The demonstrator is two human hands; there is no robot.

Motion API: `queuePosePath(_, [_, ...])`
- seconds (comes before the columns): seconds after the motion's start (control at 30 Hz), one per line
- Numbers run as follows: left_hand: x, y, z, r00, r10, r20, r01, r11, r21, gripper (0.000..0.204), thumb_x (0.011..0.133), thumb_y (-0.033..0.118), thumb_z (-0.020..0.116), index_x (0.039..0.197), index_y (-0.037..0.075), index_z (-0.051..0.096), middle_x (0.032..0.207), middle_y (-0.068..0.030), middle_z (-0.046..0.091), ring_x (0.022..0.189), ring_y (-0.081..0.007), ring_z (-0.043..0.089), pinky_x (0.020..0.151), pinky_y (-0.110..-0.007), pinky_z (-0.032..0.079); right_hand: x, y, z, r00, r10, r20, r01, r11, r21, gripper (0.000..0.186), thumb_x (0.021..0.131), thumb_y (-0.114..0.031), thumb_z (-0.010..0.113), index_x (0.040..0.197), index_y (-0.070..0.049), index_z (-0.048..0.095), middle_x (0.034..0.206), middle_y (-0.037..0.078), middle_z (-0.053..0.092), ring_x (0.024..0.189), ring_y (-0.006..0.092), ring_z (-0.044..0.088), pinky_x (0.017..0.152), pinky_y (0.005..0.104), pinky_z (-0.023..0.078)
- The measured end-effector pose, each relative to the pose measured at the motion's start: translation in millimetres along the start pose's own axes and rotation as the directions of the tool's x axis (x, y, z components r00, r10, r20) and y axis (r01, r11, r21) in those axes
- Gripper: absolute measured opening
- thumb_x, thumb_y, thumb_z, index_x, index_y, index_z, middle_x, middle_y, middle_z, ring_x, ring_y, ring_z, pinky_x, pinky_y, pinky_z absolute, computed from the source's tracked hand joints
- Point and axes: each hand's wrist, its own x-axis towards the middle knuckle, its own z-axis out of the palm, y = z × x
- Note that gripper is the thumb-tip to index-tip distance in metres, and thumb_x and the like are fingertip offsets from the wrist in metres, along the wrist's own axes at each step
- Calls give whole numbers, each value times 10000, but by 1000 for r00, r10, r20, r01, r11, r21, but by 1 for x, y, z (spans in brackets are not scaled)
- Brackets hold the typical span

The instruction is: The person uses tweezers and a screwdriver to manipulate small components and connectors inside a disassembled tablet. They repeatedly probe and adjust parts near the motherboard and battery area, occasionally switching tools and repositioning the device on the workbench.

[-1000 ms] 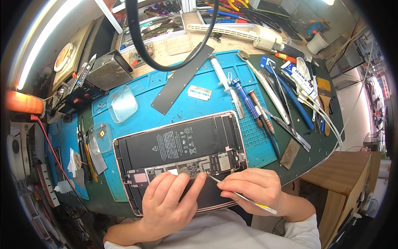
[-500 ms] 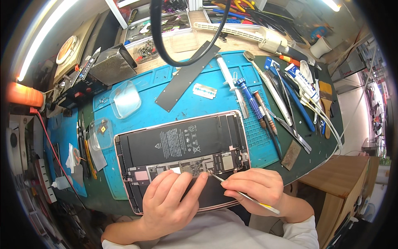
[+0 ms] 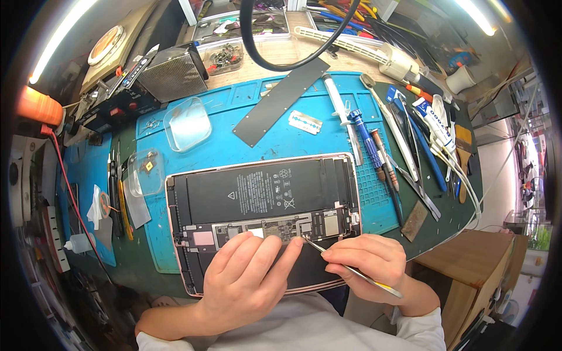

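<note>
An opened tablet with a pinkish rim lies in front of me on the blue mat. Its black battery fills the upper half, and a circuit board runs across below it. My left hand rests over the lower part, covering some of the board. Its index finger stretches to the board, while the other fingers bend loosely. Between the fingertips of my right hand are slim metal tweezers, slanting down to the board beside that index fingertip. Whether the tips pinch anything is too small to tell.
Beyond the tablet lie a dark flat plate, a razor blade and a syringe. Several tools, including a blue screwdriver and a brush, lie to the right. Clear plastic boxes stand left; a black cable loop hangs overhead.
The whole view has shifted a little, so the bench appears farther right. Both hands keep nearly the same place on the tablet, with the tweezers still at the board.
</note>
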Motion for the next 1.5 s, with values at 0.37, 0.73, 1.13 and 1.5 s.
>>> queuePosePath(0.37, [1, 0, -1, 1000, 9, 19, -9, 1000, 17, 566, 695, 91, 712, 1255, 121, 791, 1166, -79, 581, 1089, -282, 569, 993, -438, 525, 0, -1, 0, 1000, 3, 6, -3, 1000, -2, 218, 804, -68, 897, 988, -33, 786, 920, 96, 787, 761, 234, 766, 643, 300, 598])
queuePosePath(0.73, [4, 0, -3, 998, 18, 55, -20, 1000, 25, 578, 698, 70, 707, 1269, 111, 781, 1154, -79, 586, 1074, -275, 584, 1003, -440, 516, 1, 2, -1, 999, -32, 10, 32, 999, 8, 268, 786, -40, 901, 1020, -18, 773, 925, 106, 779, 748, 237, 758, 619, 304, 596])
queuePosePath(1.13, [9, 1, -9, 996, 48, 78, -55, 994, 92, 418, 832, 135, 686, 1235, 81, 781, 1121, -61, 624, 1014, -212, 630, 985, -398, 550, -1, 3, 0, 1000, -24, -3, 24, 999, 32, 283, 797, -55, 907, 1043, -20, 772, 947, 109, 782, 760, 242, 760, 630, 308, 602])
queuePosePath(1.5, [6, -1, -4, 997, 57, 46, -61, 993, 96, 417, 825, 141, 683, 1223, 94, 797, 1133, -60, 624, 1021, -205, 618, 991, -391, 554, -1, 2, 0, 1000, -30, -7, 30, 999, 16, 310, 785, -45, 911, 1062, -20, 775, 955, 106, 777, 755, 237, 754, 625, 308, 601])
